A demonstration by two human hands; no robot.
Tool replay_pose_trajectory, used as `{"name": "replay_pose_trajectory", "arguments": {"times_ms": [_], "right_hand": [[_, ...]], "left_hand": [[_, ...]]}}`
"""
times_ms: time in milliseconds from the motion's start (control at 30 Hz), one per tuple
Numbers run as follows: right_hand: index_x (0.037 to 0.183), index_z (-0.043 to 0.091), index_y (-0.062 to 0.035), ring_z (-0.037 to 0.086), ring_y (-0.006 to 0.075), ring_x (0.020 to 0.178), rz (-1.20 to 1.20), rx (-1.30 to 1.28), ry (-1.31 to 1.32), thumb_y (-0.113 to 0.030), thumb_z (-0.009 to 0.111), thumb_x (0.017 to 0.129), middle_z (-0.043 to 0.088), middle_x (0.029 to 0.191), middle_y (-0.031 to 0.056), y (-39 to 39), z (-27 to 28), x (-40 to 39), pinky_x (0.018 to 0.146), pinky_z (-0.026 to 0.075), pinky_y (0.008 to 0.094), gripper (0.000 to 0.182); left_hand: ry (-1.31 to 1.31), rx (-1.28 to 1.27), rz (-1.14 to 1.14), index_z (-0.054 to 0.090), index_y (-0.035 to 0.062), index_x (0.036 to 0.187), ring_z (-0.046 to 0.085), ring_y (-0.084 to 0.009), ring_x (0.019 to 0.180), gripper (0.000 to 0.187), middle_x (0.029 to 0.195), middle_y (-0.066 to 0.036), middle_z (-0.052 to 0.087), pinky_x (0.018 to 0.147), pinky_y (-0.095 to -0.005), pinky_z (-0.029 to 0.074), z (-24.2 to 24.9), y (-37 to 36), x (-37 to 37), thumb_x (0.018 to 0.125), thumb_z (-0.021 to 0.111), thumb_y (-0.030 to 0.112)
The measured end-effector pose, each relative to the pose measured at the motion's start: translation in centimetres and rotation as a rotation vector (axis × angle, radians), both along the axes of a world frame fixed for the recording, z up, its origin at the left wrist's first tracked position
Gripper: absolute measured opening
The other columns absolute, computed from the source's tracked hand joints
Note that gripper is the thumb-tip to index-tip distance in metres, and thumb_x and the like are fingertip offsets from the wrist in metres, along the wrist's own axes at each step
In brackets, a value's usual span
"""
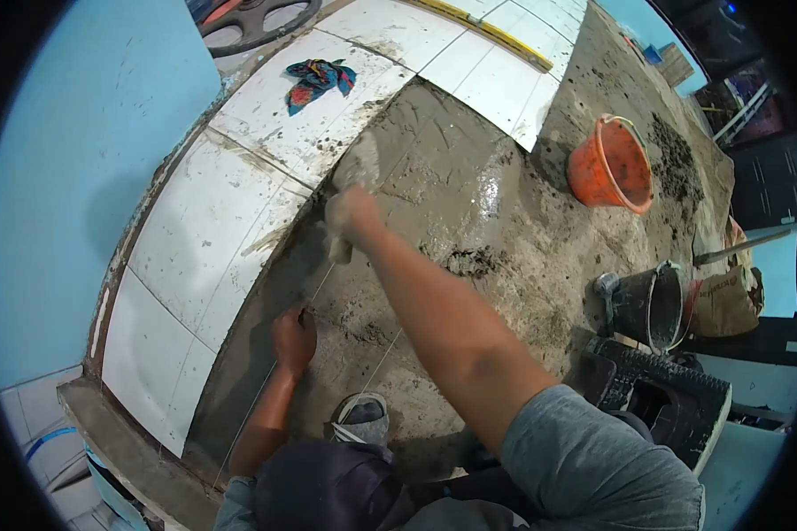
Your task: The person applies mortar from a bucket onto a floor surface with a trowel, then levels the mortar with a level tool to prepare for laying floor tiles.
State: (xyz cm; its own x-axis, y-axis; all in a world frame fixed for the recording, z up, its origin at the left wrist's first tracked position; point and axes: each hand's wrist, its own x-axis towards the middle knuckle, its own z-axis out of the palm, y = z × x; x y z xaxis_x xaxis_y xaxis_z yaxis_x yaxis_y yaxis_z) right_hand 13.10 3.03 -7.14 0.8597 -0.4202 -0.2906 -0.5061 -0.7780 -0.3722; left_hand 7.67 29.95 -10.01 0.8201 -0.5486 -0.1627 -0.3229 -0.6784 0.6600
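Observation:
My right hand (354, 215) is closed round the handle of a trowel (339, 249), and its blurred blade lies over the wet grey mortar (434, 142) beside the tile edge. Below it, my left hand (294, 341) is curled into a fist close to the floor, by a thin taut string (261, 387). Whatever the left fingers hold, if anything, is hidden. White floor tiles (181, 239) border the mortar on the left, smeared with grey along their edge.
A crumpled patterned cloth (319, 81) and a yellow spirit level (491, 37) lie on tiles. On the right stand an orange bucket (607, 164), a black bucket (651, 305) and a dirty black plastic stool (660, 398). A blue wall (88, 159) rises at left.

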Motion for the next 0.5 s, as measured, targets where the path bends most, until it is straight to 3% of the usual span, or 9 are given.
{"name": "replay_pose_trajectory", "arguments": {"times_ms": [67,133,233,367,500], "right_hand": [[0.092,0.077,-0.0022,0.070,0.0417,0.096,0.008,0.080,-0.016,-0.033,0.057,0.092,0.072,0.099,0.0250,2.8,2.1,-1.6,0.086,0.057,0.0457,0.036],[0.092,0.076,0.0009,0.071,0.0422,0.098,0.117,0.100,-0.037,-0.027,0.060,0.087,0.072,0.099,0.0265,5.0,-1.7,-1.9,0.088,0.057,0.0460,0.032],[0.095,0.075,0.0042,0.071,0.0426,0.100,0.019,0.255,-0.110,-0.028,0.062,0.086,0.072,0.100,0.0283,5.0,-0.3,-4.5,0.090,0.056,0.0466,0.035],[0.100,0.073,0.0064,0.071,0.0427,0.100,-0.309,0.383,-0.054,-0.034,0.061,0.090,0.071,0.104,0.0304,-0.7,10.4,-8.9,0.089,0.055,0.0464,0.043],[0.105,0.072,0.0062,0.071,0.0414,0.101,-0.383,0.313,-0.065,-0.041,0.066,0.089,0.072,0.105,0.0290,-12.2,7.4,-6.7,0.088,0.056,0.0458,0.050]], "left_hand": [[-0.002,-0.001,-0.017,0.072,0.0012,0.096,0.066,-0.0475,0.083,0.016,0.087,-0.026,0.069,0.071,-0.0541,0.049,-1.2,0.4,-0.2,0.092,0.064,0.014],[-0.043,0.060,0.011,0.071,0.0008,0.094,0.065,-0.0485,0.082,0.016,0.087,-0.026,0.068,0.071,-0.0551,0.049,-1.8,0.5,-0.7,0.092,0.065,0.015],[-0.059,0.142,0.028,0.071,0.0009,0.096,0.065,-0.0487,0.084,0.019,0.088,-0.026,0.068,0.072,-0.0549,0.049,-1.3,0.7,-1.0,0.093,0.066,0.019],[-0.085,0.010,0.061,0.073,0.0018,0.102,0.068,-0.0459,0.089,0.022,0.093,-0.024,0.071,0.076,-0.0521,0.052,-2.7,1.5,-0.7,0.095,0.065,0.021],[-0.106,-0.133,0.037,0.074,0.0025,0.107,0.070,-0.0425,0.094,0.023,0.098,-0.022,0.073,0.082,-0.0494,0.054,-0.4,1.2,-0.7,0.096,0.063,0.019]]}}
